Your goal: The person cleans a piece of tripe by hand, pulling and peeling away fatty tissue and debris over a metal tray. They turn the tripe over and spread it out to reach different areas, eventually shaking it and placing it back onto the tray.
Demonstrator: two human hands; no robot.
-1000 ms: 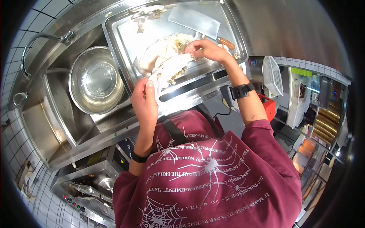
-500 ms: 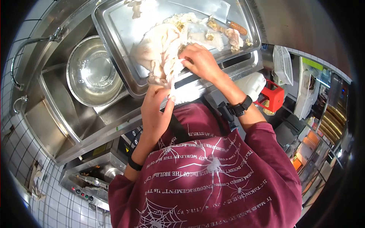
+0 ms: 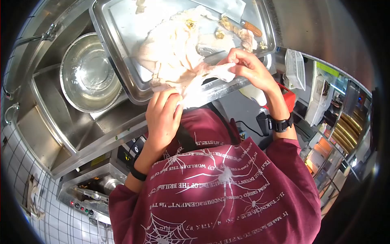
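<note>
A large pale, whitish, floppy piece, which looks like raw meat or tripe (image 3: 172, 46), lies in a metal tray (image 3: 122, 61) and hangs over its near edge. My left hand (image 3: 163, 116) is closed on its lower end at the tray's rim. Pinched in my right hand (image 3: 254, 71) is a strip of the same piece, stretched out to the right. Beyond my right hand, a cleaver (image 3: 227, 8) with a wooden handle (image 3: 252, 28) rests in the tray beside yellowish scraps (image 3: 245, 38).
Left of the tray, a round metal bowl (image 3: 90, 73) stands in a steel sink (image 3: 53, 97) with a tap (image 3: 48, 34). A red stool (image 3: 287, 99) and a white container (image 3: 255, 94) are below on the right. Shelves and a white basket (image 3: 295, 69) stand farther right.
My right hand has moved right, drawing a strip of the pale piece out with it. My left hand stays near the tray's edge. The view has shifted slightly.
</note>
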